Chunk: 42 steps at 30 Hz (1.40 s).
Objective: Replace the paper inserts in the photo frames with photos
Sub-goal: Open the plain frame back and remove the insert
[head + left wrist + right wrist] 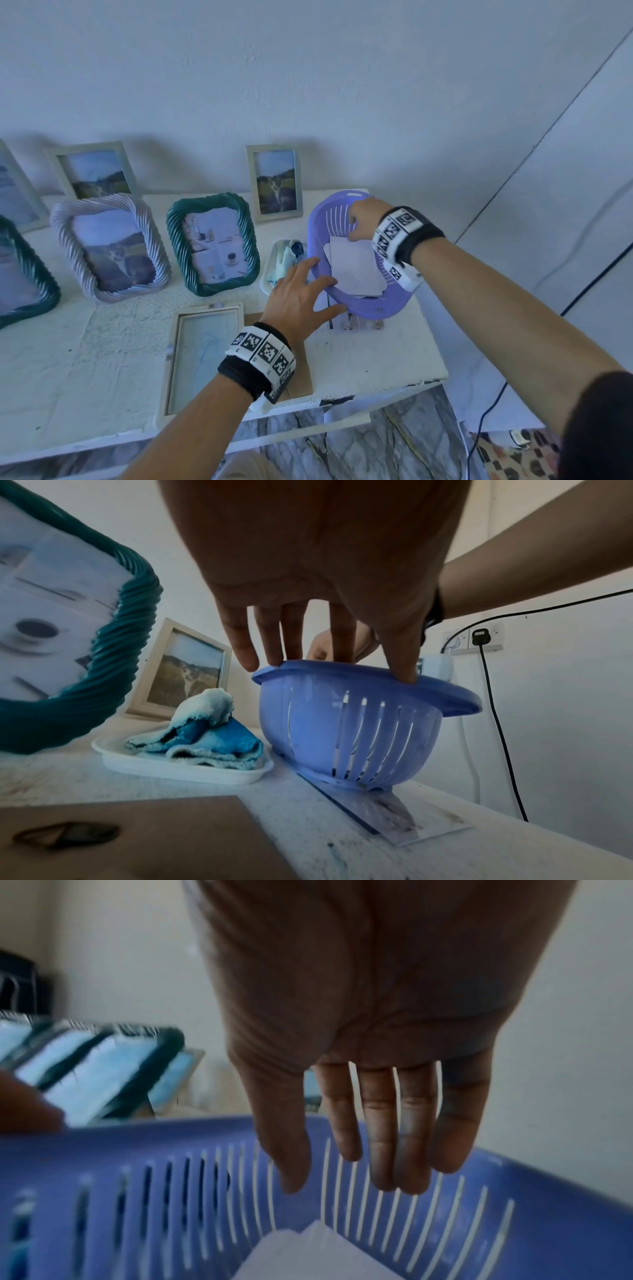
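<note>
- Table (376,359): white and rough. Framed pictures stand along the wall, and the green frame (213,243) holds what looks like a paper insert.
- Basket (373,306): purple and slotted, near the table's right edge, tilted on a photo (397,818) that pokes out beneath it. White sheets (356,267) lie inside, apparently removed inserts.
- Open frame (202,356): lies face down by the front edge with its brown backing (137,831) beside it, ready for a photo.
- Left hand (298,301): fingers straight and spread, tips pressing the basket's near rim, clasping nothing.
- Right hand (364,219): inside the basket over the sheets, fingers hanging loose with nothing between them in the wrist view.
- Doing it well, I judge: keep the rim steadied while the right hand works, so the tilted basket cannot slide. Then lift the basket before drawing the photo out flat, by its edges, to spare it creases and smudges.
</note>
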Available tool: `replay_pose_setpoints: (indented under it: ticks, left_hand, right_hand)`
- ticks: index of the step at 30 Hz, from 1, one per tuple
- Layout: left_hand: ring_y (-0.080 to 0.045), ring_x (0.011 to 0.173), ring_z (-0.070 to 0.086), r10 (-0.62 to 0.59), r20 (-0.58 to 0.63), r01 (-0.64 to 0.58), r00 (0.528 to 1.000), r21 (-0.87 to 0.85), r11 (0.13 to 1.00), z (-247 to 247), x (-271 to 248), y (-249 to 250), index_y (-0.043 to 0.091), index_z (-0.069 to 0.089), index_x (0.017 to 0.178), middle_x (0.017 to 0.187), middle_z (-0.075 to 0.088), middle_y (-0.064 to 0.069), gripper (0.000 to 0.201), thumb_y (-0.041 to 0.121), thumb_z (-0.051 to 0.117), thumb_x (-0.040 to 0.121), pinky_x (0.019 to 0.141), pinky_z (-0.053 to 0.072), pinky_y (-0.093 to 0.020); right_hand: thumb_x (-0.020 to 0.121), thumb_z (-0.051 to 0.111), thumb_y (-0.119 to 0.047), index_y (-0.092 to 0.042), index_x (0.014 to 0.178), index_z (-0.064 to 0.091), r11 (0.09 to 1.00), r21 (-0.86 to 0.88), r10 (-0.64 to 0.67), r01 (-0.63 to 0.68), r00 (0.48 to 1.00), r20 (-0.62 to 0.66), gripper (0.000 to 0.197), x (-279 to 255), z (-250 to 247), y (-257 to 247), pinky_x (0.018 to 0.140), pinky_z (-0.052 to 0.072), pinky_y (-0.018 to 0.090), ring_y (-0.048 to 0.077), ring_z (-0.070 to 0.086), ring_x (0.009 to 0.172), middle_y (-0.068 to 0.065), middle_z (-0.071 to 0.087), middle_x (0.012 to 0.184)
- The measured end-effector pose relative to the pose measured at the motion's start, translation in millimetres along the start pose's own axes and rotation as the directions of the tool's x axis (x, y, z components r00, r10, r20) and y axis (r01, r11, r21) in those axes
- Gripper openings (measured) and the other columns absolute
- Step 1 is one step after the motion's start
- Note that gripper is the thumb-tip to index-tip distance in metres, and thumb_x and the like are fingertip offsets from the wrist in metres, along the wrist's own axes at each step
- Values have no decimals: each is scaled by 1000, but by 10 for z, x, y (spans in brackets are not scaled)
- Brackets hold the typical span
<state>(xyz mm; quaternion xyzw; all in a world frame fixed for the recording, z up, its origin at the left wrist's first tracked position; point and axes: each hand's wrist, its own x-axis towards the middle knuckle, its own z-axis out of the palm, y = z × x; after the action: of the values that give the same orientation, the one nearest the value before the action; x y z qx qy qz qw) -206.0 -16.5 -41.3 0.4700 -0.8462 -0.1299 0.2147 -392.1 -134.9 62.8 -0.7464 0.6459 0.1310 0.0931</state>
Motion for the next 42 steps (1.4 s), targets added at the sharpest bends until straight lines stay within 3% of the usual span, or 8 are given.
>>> replay_pose_setpoints:
  ticks: [6, 10, 13, 18, 23, 28, 34, 42]
  left_hand:
    - [-31, 120, 52, 22, -14, -22, 1000, 30, 999, 37, 1, 13, 24, 63, 114, 137, 47, -12, 52, 64, 49, 85, 89, 52, -46]
    - [-32, 119, 54, 31, -26, -30, 999, 36, 999, 31, 15, 6, 23, 64, 110, 135, 50, -13, 46, 60, 62, 82, 88, 52, -46]
    - [-32, 119, 54, 31, -35, -30, 999, 40, 999, 31, 19, 21, 23, 64, 110, 135, 50, -13, 45, 59, 63, 82, 88, 51, -46]
    - [-31, 121, 52, 32, -38, -31, 999, 37, 999, 40, 9, 35, 25, 63, 111, 137, 49, -13, 49, 63, 50, 84, 89, 50, -44]
    - [-32, 122, 52, 37, -53, -35, 998, 42, 999, 54, 5, 29, 24, 62, 112, 137, 48, -13, 48, 61, 51, 84, 90, 49, -46]
    - [-30, 128, 47, 16, -13, -17, 1000, -23, 1000, 18, -4, 28, 24, 60, 121, 143, 43, -11, 49, 59, 50, 87, 96, 47, -46]
    - [-18, 123, 50, -137, -94, 101, 986, -314, 944, -207, 13, -11, 23, 61, 125, 141, 46, -1, 40, 39, 65, 89, 97, 46, -34]
    - [-6, 107, 58, -323, -236, 128, 917, -592, 795, -793, 14, -44, 20, 59, 126, 120, 59, 4, 37, 32, 64, 91, 86, 49, -23]
  right_hand:
    - [72, 82, -27, -13, 119, 56, 966, -257, 21, 19, 988, 151, 56, 237, 226, -198, 75, 52, 34, 25, 61, 105, 4, 61, 121]
    - [68, 80, -10, -12, 85, 64, 940, -342, 108, 13, 937, 332, 22, 113, 165, -235, 73, 54, 34, 24, 62, 86, 5, 67, 88]
    - [70, 81, -15, -13, 95, 68, 941, -337, 117, 1, 937, 329, 29, 132, 236, -168, 77, 56, 37, 24, 62, 84, 2, 63, 81]
    - [74, 80, -34, -13, 149, 23, 958, -251, 185, -137, 967, 178, 96, 364, 471, -84, 108, 34, 54, 39, 27, 141, 18, 26, 153]
    - [94, 55, -17, -14, 144, 35, 973, -169, 166, -155, 985, 50, 54, 442, 385, -108, 108, 31, 55, 38, 34, 135, 15, 43, 144]
    - [90, 53, -6, -9, 89, 56, 982, -170, 73, -78, 997, -36, 4, 364, 186, -45, 72, 46, 36, 30, 57, 85, 5, 52, 77]
    - [86, 50, -5, -18, 61, 34, 997, 76, 29, -17, 987, -156, 33, 57, -284, 78, 67, 34, 29, 29, 49, 76, 6, 43, 71]
    - [94, 49, -12, -2, 103, 63, 973, 137, -122, 187, 916, -383, 19, -818, -729, -229, 84, 41, 37, 31, 54, 100, 14, 57, 108]
